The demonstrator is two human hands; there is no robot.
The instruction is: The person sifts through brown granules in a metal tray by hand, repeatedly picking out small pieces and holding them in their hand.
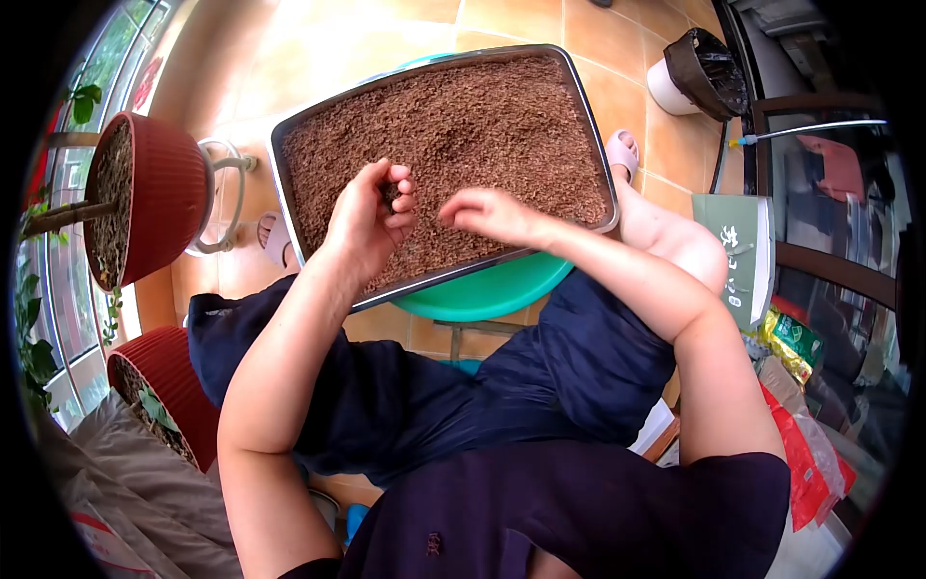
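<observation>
- Brown granules [502, 111]: in one metal-rimmed tray [588, 125], spread across the whole tray, surface uneven with shallow dips.
- Key relation: bulk of granules below and outward of both grips. Height gap from fingertips to surface — can't tell from overhead.
- Long axis of tray: crosswise to the lap, skewed; right end farther out, left end closer in.
- Left hand [374, 205]: over the near-left part of the tray, palm turned inward, nearer to the left end. Grip curled around a small dark clump [391, 193], probably granules.
- Right hand [490, 216]: over the near-middle, fingers bent toward the left one, near but not touching; nearer to the right end. Grip loosely bent; anything pinched — can't tell.
- Under tray: green round support [487, 289].
- Counts: hands two, tray one, clump one, support one, red pots [159, 207] two, sandals [275, 237] two, black-lined bin [702, 77] one. Granules: too many to count.
</observation>
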